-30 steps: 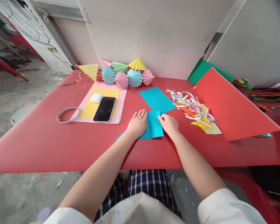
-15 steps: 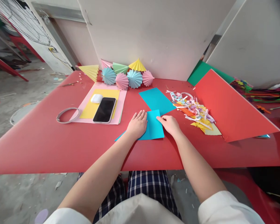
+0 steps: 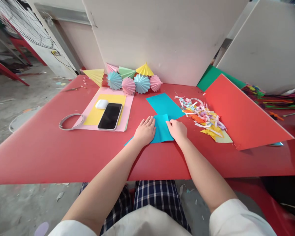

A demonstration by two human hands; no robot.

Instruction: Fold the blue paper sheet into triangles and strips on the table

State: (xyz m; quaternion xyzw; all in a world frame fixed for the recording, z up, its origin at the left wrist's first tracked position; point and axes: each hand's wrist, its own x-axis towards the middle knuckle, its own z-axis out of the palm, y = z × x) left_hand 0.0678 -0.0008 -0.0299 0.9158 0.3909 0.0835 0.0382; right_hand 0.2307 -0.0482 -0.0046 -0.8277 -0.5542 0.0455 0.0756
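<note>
A blue paper point(image 3: 162, 129) with a crease lies on the red table near its front edge, between my hands. My left hand point(image 3: 145, 131) rests flat on its left part, fingers spread a little and pointing away from me. At the paper's right edge, my right hand point(image 3: 176, 129) has its fingers curled and pinches the edge. A second blue sheet point(image 3: 166, 104) lies flat just behind, partly overlapped by the first. Part of the first paper is hidden under my left hand and forearm.
A phone point(image 3: 110, 116), a white case point(image 3: 101, 104) and a tape ring point(image 3: 71, 121) are at the left. Folded paper fans point(image 3: 142, 83) line the back. Paper scraps point(image 3: 204, 114) and a leaning red board point(image 3: 243, 114) stand at the right.
The right part of the blue paper has shifted slightly away from me. My right hand has curled more closely at its edge, while my left hand has stayed nearly still.
</note>
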